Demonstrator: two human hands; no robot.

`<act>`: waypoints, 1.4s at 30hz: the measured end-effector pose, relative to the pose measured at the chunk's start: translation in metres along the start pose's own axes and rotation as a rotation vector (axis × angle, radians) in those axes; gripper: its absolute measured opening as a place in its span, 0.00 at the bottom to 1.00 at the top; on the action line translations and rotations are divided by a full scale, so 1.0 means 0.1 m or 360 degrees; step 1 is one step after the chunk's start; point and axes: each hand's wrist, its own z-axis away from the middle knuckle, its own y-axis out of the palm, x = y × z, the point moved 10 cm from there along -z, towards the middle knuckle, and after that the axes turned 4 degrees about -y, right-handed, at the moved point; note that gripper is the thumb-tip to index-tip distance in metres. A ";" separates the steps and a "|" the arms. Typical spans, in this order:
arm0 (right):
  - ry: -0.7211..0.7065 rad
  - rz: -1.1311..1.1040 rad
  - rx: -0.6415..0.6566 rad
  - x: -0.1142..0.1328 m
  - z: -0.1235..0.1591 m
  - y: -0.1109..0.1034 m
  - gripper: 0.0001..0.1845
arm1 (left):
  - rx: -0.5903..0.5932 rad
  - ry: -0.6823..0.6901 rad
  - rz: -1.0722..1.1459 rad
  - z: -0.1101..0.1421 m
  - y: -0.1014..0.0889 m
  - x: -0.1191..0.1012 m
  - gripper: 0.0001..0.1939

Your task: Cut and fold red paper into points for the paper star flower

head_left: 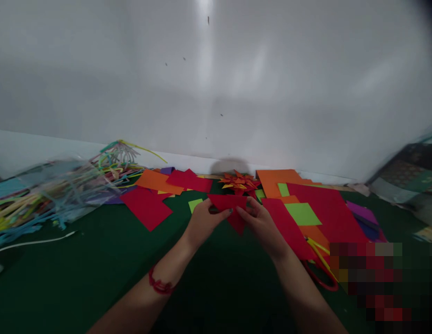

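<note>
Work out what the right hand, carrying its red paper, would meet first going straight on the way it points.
Probably the spiky orange ornament beyond the red paper, though depth is hard to judge.

Holds a small folded red paper triangle (229, 202), point downward, between the fingers (203, 204) of left hand (198, 225) and right hand (263, 225). Shows, just beyond the fingertips, a spiky red-and-orange folded-paper cluster (238, 180); left of them, a flat red paper sheet (146, 208), then multicoloured thin strips (31, 213); right, a lime-green paper rectangle (304, 214).
</note>
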 end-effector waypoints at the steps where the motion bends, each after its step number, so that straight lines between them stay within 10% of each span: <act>1: -0.0006 0.0034 -0.0007 0.00 0.00 0.00 0.15 | -0.0024 0.0004 -0.0022 0.00 -0.01 0.00 0.14; 11: -0.0028 0.0236 -0.0072 0.06 -0.01 -0.06 0.15 | -0.0141 0.0022 0.0016 -0.01 -0.04 -0.01 0.12; 18: 0.0025 0.0142 -0.0279 -0.01 -0.03 -0.21 0.12 | 0.0221 0.0102 0.0052 0.00 0.20 -0.02 0.17; 26: -0.0035 0.0364 -0.0323 0.07 -0.02 -0.25 0.14 | -0.0130 0.0109 -0.0130 -0.02 -0.07 -0.01 0.09; 32: 0.0122 -0.0116 -0.0144 0.01 0.01 -0.02 0.20 | -0.0438 0.0338 -0.0420 0.11 -0.21 -0.24 0.07; 42: -0.0031 0.0013 -0.0260 0.05 0.00 -0.18 0.16 | -0.0172 0.0363 -0.0391 0.11 0.00 -0.29 0.13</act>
